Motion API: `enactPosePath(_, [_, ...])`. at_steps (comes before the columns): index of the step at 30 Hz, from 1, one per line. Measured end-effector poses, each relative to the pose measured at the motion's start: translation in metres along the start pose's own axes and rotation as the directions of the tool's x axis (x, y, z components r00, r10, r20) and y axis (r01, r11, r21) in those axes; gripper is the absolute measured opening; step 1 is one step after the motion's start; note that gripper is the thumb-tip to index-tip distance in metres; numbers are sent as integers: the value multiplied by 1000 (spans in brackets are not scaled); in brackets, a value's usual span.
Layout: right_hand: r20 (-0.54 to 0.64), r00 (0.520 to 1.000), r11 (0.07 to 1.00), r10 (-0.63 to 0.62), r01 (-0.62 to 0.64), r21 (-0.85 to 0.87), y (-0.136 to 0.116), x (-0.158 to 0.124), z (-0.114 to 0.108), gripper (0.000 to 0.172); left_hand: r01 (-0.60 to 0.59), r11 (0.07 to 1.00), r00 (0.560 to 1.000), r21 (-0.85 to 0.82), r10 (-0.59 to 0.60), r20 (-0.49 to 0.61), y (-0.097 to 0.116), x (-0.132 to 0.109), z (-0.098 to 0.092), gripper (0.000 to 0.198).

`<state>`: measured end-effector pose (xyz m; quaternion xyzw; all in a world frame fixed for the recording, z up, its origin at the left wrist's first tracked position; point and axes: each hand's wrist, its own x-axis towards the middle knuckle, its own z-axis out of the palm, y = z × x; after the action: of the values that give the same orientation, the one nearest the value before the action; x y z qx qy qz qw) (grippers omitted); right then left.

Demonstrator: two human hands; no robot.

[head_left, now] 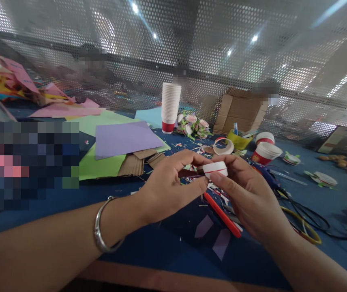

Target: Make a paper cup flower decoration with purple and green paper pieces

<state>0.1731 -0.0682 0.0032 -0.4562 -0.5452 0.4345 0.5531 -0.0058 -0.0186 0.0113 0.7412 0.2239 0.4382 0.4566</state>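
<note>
Between my hands is a short white piece of a paper cup [215, 168] with a thin red line around it. My right hand [249, 190] pinches it between thumb and fingers. The fingertips of my left hand [173, 184] close on its left side, where a small dark part shows that I cannot make out. Below the hands a red-handled tool [222, 215] lies on the blue table [173, 251], its other end partly hidden by my right hand. Two pointed purple paper pieces [204, 227] lie close to it. Paper scraps [217, 190] are scattered under the hands.
A tall stack of paper cups [170, 107] stands at the back, beside small cup-and-paper turtles [191, 121]. Purple sheets [127, 140] lie left. Behind are a cardboard box [240, 109] and a yellow holder [238, 141]. Cables [304, 215] and more cups [266, 152] are right.
</note>
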Motion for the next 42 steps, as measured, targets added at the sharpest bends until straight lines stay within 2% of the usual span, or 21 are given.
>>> enactPosePath(3, [-1, 1000, 1000, -4, 4, 13, 0, 1, -1, 28, 52, 997, 999, -62, -52, 0, -2, 1, -1, 21])
enactPosePath(6, [-2, 1000, 999, 3, -3, 42, -1, 0, -1, 27, 57, 992, 998, -114, -56, 12, -3, 1, -1, 23])
enactPosePath(8, [-6, 1000, 997, 11, -10, 70, -2, -1, 0, 27, 59, 990, 998, -132, -62, -21, -3, 1, 0, 23])
enactPosePath(11, [-10, 1000, 996, 10, -9, 84, -1, -1, 0, 28, 145, 967, 986, -209, -159, -54, -3, 1, 2, 23])
enactPosePath(14, [-10, 1000, 998, 2, -2, 67, 1, -1, 0, 29, 207, 926, 976, -315, -216, 8, -4, 0, 5, 23])
enactPosePath(25, [7, 1000, 998, -19, 18, 60, -1, -1, 1, 26, 197, 894, 973, -403, -230, -35, -2, -1, 12, 17])
enactPosePath(34, [18, 998, 998, -57, 56, 43, -1, -3, 4, 30, 145, 937, 980, -317, -181, -87, -2, -1, 10, 18])
enactPosePath(39, [4, 998, 997, -70, 70, 41, -3, -5, 6, 30, 1, 995, 994, -101, -12, -110, 3, -4, 7, 17])
enactPosePath(42, [1, 999, 998, -52, 52, 36, -4, -6, 6, 31, -67, 996, 992, -51, 61, -113, 4, -6, 6, 16])
